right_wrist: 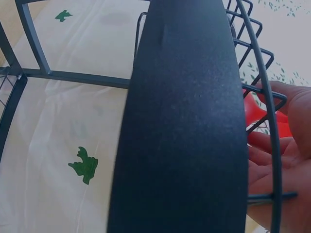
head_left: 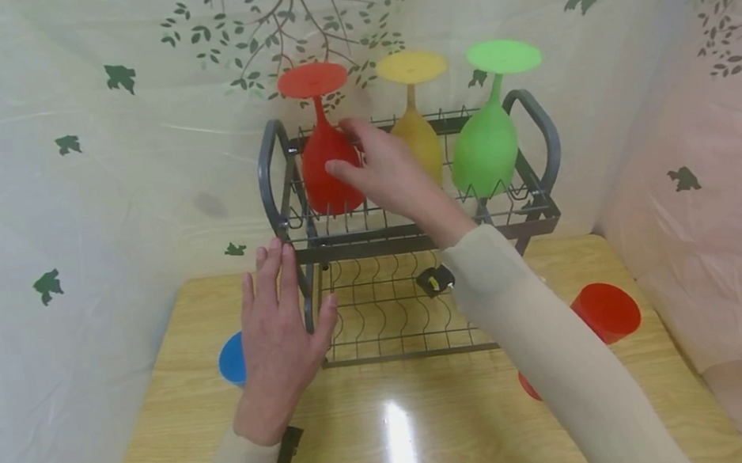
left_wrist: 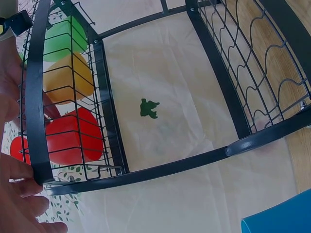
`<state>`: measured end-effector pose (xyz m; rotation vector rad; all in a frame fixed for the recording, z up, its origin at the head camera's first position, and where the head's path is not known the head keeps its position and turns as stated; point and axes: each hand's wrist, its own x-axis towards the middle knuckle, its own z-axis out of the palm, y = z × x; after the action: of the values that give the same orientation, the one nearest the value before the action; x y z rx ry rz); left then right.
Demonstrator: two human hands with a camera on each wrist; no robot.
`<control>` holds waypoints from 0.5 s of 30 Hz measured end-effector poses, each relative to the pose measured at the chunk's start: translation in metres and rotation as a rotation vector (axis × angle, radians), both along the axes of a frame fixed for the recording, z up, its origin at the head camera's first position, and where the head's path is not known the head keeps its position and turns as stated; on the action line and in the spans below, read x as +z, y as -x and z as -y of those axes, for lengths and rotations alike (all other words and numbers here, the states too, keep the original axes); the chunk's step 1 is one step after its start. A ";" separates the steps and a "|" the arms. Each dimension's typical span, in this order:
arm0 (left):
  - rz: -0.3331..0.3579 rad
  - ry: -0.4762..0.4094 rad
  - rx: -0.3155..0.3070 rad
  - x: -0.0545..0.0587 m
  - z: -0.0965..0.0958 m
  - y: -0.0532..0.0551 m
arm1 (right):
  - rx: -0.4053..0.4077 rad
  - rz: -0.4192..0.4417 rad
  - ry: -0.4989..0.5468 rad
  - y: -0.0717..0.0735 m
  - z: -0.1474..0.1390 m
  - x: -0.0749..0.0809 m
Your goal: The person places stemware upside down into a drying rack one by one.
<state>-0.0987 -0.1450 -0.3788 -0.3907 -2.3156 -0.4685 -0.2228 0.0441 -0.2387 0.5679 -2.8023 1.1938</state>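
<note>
A red wine glass (head_left: 329, 190) stands upside down at the left of the upper tier of a black wire dish rack (head_left: 416, 241). My right hand (head_left: 394, 172) holds its bowl from the right, thumb across the front; the other fingertips are mostly hidden. My left hand (head_left: 279, 341) rests its extended fingers against the rack's front left corner, as the left wrist view also shows. A yellow wine glass (head_left: 419, 128), partly behind my right hand, and a green wine glass (head_left: 486, 146) also sit upside down in the upper tier.
A blue cup (head_left: 232, 359) is partly hidden by my left hand. On the right of the wooden table (head_left: 444, 429), a red cup (head_left: 608, 310) stands beside my forearm, with another red piece (head_left: 529, 385) mostly covered by the sleeve. Patterned sheeting hangs behind the rack.
</note>
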 end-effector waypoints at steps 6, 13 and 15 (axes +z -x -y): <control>0.011 -0.003 -0.002 -0.001 0.000 -0.001 | 0.035 -0.053 0.034 -0.009 -0.004 -0.001; -0.012 -0.006 -0.001 -0.002 0.000 0.001 | 0.039 -0.129 0.018 -0.020 -0.008 0.001; -0.016 -0.008 -0.001 -0.002 0.000 0.001 | 0.042 -0.154 0.021 -0.024 -0.010 0.001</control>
<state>-0.0998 -0.1445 -0.3812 -0.3900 -2.2976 -0.4731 -0.1989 0.0544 -0.2379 0.6897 -2.6592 1.1329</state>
